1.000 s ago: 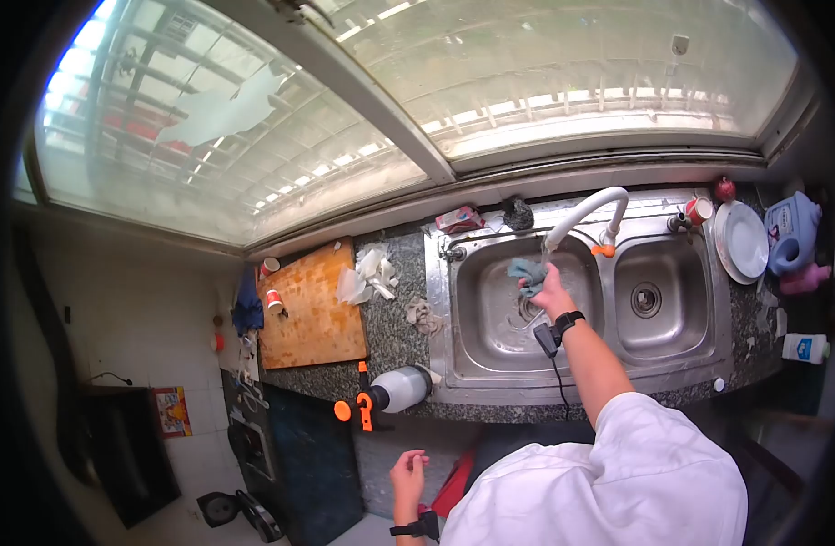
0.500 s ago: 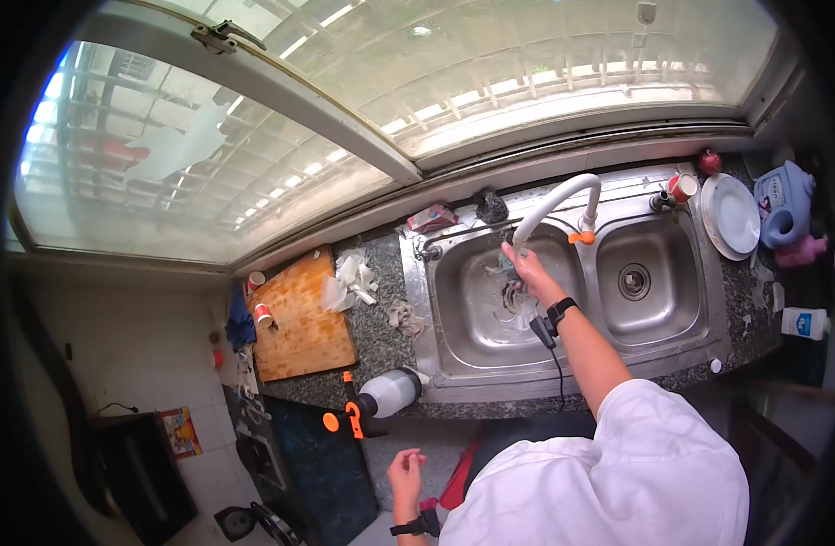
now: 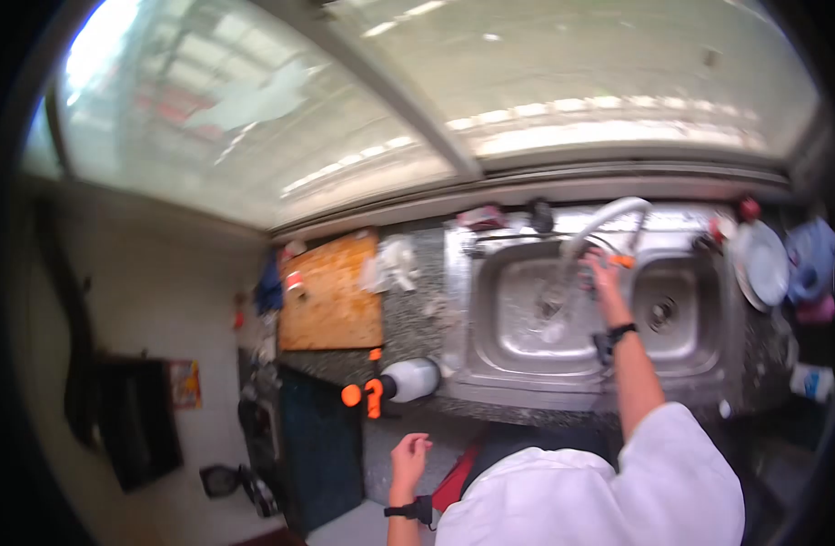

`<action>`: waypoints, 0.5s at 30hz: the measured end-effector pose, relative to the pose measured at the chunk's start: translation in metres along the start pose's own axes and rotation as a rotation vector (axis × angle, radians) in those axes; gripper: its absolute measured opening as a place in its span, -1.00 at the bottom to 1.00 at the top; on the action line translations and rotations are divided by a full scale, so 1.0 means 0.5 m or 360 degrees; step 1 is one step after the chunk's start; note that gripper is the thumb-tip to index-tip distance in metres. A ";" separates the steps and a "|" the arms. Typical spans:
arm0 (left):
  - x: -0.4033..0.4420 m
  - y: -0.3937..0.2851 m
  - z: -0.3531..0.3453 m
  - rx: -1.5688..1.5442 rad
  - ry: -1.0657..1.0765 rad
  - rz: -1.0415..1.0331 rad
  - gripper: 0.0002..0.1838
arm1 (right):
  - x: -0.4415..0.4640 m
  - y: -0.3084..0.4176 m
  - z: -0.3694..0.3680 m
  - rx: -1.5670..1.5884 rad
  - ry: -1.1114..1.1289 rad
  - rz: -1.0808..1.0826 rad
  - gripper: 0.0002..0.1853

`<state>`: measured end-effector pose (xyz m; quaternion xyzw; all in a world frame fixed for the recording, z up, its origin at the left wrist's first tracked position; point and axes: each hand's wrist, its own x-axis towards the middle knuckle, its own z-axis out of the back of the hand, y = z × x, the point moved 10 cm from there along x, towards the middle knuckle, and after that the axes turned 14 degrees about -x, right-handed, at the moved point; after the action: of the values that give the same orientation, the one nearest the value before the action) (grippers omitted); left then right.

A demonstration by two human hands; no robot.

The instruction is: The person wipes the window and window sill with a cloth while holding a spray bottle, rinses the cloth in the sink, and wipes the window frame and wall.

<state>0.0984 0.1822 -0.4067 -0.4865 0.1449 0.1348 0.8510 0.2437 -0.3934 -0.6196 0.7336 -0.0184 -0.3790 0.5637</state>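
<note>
My right hand (image 3: 601,269) is over the divider between the sink basins, just left of the orange tap handle (image 3: 622,261). Motion blur smears its fingers, so I cannot make out whether they hold or touch anything. The white curved faucet (image 3: 608,211) arches above the left basin (image 3: 508,337), its spout end left of the hand. Below it, a pale blurred streak like running water (image 3: 552,305) reaches the basin floor. My left hand (image 3: 410,455) hangs in front of the counter with its fingers curled in, nothing visible in it. A spray bottle (image 3: 412,379) lies on the counter edge above it.
Left of the sink are a wooden cutting board (image 3: 331,296) and crumpled white plastic (image 3: 397,264). The right basin (image 3: 677,341) adjoins the left one. White plates (image 3: 760,264) and a blue jug (image 3: 810,259) stand at the right. A window frame (image 3: 563,187) runs behind the counter.
My right hand has moved from under the spout toward the orange handle. The camera view has shifted, moving the sink rightward in the picture. My left hand stays low with fingers curled.
</note>
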 end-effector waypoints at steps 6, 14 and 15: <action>-0.005 0.006 0.041 -0.0004 -0.0115 0.0034 -0.80 | -0.016 0.053 0.043 0.0822 0.0392 0.0127 -0.67; 0.043 0.006 0.152 -0.0049 -0.0748 -0.0367 -0.52 | -0.062 -0.027 0.012 0.0760 0.0460 -0.0059 -0.60; 0.049 0.009 0.173 -0.0009 -0.0895 -0.0407 -0.39 | -0.091 -0.042 0.009 0.0694 0.0394 -0.0189 -0.54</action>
<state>0.1292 0.2615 -0.3776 -0.4468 -0.1590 0.1565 0.8664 0.2002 -0.3688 -0.6132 0.8784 0.0126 -0.3057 0.3671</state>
